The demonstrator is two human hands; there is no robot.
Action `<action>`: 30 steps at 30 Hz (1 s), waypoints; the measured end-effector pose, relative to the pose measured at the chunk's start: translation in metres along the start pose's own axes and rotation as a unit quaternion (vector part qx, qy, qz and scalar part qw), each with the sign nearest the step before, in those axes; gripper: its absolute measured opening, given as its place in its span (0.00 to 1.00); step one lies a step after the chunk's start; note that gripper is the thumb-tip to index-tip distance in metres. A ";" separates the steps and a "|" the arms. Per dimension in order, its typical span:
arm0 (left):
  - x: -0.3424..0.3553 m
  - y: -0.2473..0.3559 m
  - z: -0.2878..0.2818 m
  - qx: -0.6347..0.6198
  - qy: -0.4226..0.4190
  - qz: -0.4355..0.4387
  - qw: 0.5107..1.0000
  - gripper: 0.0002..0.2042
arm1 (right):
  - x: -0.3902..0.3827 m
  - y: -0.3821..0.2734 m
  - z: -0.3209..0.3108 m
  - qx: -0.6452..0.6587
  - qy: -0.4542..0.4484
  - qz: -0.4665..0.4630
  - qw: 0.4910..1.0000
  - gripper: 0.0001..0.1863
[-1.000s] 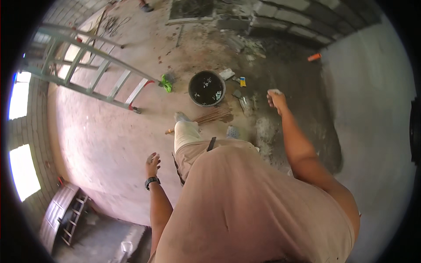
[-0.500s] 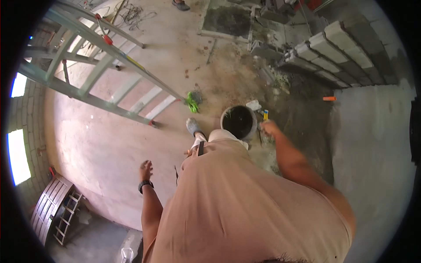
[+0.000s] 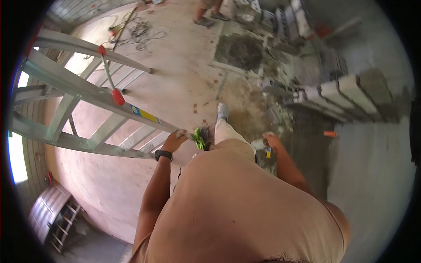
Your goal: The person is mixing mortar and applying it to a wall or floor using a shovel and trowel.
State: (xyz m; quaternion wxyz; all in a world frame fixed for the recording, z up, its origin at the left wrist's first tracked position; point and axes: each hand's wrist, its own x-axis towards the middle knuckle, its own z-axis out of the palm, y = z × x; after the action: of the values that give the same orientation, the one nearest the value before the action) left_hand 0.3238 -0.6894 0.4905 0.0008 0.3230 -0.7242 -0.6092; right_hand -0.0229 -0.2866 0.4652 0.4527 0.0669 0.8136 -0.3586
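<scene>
My left hand (image 3: pixel 176 139) is over the lower end of an aluminum ladder's (image 3: pixel 110 129) long rail, beside a bright green bundle (image 3: pixel 199 139); its fingers are loosely bent and apart, and I cannot tell whether they touch the rail. My right hand (image 3: pixel 271 140) has curled fingers, their contents unclear, over a pale object (image 3: pixel 258 144) on the floor, near a small yellow-and-blue item (image 3: pixel 269 152). My left leg (image 3: pixel 226 127) is stretched forward in pale trousers and a grey shoe.
Stacked grey blocks (image 3: pixel 346 92), rubble (image 3: pixel 278 114) and an orange object (image 3: pixel 330 133) lie to the right. Ahead are another person's legs (image 3: pixel 206 13), a square dark patch (image 3: pixel 239 50) and tangled cords (image 3: pixel 140 33). A panel and small ladder (image 3: pixel 63 223) are at lower left.
I have stepped forward. My left hand moved up to the ladder, which now looms larger. The black bucket has gone out of sight behind my body. More of the other person's legs shows.
</scene>
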 end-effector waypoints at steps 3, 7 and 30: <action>0.096 0.032 -0.008 0.044 0.022 -0.035 0.998 0.24 | 0.101 0.021 -0.061 -0.223 0.037 -0.040 0.973 0.17; 0.174 0.052 -0.036 0.119 0.059 -0.117 0.984 0.26 | 0.116 -0.157 -0.061 -0.136 0.021 0.063 0.988 0.17; 0.650 0.113 -0.480 0.121 0.012 -0.196 0.973 0.24 | 0.369 -0.728 0.110 -0.053 0.021 -0.074 0.996 0.21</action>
State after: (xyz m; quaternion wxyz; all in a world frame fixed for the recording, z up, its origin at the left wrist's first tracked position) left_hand -0.0541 -1.4118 0.4588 -0.1494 0.4637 -0.7149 -0.5016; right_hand -0.4772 -0.9711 0.5200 0.4107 -0.0106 0.8435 -0.3460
